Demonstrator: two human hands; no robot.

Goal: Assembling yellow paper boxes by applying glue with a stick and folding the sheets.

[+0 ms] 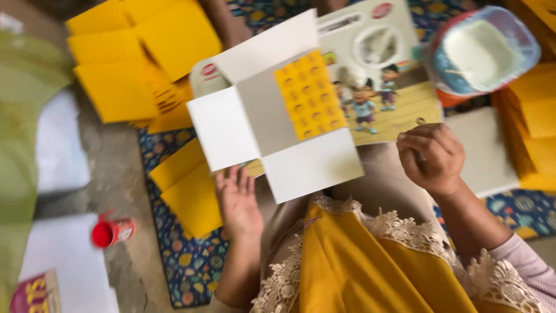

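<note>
A flat, unfolded cardboard box (278, 116) lies in front of me, white flaps spread out, with a yellow patterned panel and a cartoon picture of children on its printed side. My left hand (237, 200) reaches under its lower left flap, palm open, fingers spread. My right hand (431, 156) is curled into a loose fist at the box's lower right edge, fingers pinched together on something small that I cannot make out. A yellow garment with lace trim (370, 261) covers my lap.
Stacks of yellow card pieces lie at the upper left (139, 52), lower left (191, 191) and right (533, 122). A bowl of white paste (483, 49) stands at the upper right. A small red cup (111, 232) lies on the floor beside a patterned mat (185, 261).
</note>
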